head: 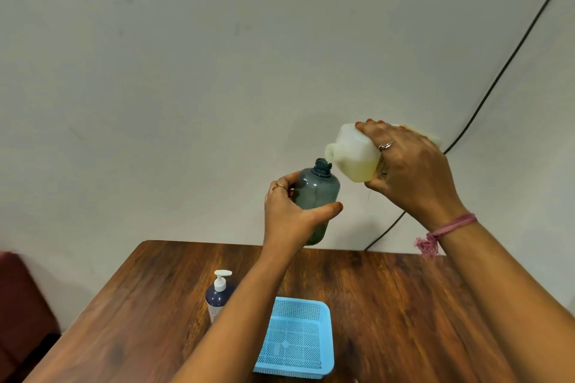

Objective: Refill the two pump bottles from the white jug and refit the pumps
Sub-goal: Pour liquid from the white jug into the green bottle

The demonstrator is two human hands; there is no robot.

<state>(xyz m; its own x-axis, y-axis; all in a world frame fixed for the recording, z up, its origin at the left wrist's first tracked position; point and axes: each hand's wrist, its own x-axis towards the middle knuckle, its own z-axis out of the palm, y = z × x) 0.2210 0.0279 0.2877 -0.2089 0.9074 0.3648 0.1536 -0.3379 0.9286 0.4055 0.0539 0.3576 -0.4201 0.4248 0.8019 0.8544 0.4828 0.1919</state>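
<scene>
While the translucent white plastic jug (pixel 351 154) tips spout-down at the open neck of the smoky grey-blue plastic bottle (pixel 315 196), both raised above the wooden table (pixel 404 305), pouring looks underway. Right hand (pixel 410 168) grips the jug, left hand (pixel 292 214) wraps the bottle. Next: keep spout over neck.

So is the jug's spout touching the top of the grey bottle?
Cannot tell. In the head view the jug, tipped in the right hand, has its spout right beside the grey bottle mouth; no clear gap or contact shows.
</scene>
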